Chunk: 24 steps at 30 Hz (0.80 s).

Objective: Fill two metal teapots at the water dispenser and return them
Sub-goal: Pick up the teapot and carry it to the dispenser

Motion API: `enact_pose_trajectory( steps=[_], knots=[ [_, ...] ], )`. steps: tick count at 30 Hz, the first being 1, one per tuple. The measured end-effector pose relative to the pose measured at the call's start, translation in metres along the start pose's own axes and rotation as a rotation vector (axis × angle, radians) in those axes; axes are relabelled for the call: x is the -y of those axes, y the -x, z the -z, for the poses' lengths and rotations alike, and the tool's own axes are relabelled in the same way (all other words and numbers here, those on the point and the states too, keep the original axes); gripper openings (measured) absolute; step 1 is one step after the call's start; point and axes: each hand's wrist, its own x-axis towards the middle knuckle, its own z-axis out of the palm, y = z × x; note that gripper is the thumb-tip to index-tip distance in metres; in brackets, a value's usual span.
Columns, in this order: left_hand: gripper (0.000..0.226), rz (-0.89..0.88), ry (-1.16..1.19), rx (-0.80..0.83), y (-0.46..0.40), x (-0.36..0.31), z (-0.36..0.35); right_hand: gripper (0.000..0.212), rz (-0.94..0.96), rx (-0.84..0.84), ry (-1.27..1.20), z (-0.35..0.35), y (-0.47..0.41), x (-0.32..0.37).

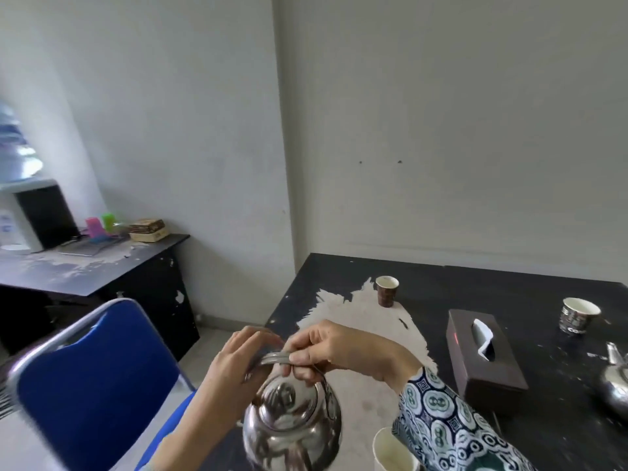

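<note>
black table; teapot handle in both hands' grip.

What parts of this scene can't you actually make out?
Head view only:
- Second teapot: cut off by the right edge.
- Water dispenser: cut by the left edge, blurred.
- Held teapot: contents hidden by its lid; handle partly covered by the left hand and right hand.
- Cup near the sleeve: cut off by the bottom edge.

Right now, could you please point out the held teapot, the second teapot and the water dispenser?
Held teapot point(292, 423), head view: on its shiny body.
Second teapot point(615, 390), head view: on its body at the right edge.
Water dispenser point(20, 212), head view: on its front panel.
</note>
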Motion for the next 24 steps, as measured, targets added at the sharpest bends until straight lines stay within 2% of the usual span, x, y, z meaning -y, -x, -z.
enact_pose_trajectory(
  steps=[2,7,9,13,18,22,24],
  knots=[
    [0.020,0.092,0.024,0.005,0.019,-0.004,0.026,0.020,0.024,0.085,-0.004,-0.021,-0.005,0.013],
    [0.043,0.300,0.100,0.067,0.074,-0.008,0.082,0.021,0.055,0.196,0.037,-0.077,-0.026,0.025],
    [0.047,0.322,0.135,0.051,0.096,-0.003,0.099,0.023,0.071,0.240,0.041,-0.100,-0.039,0.027],
    [0.040,0.331,0.204,0.013,0.126,0.018,0.133,0.027,0.077,0.274,0.079,-0.140,-0.076,0.041],
    [0.031,0.312,0.302,-0.010,0.144,0.071,0.196,0.023,0.085,0.299,0.150,-0.183,-0.146,0.065],
    [0.038,0.307,0.351,0.028,0.159,0.125,0.259,0.021,0.122,0.289,0.204,-0.222,-0.209,0.089],
    [0.033,0.343,0.384,0.025,0.165,0.152,0.290,0.020,0.144,0.296,0.235,-0.243,-0.244,0.099]
  ],
)
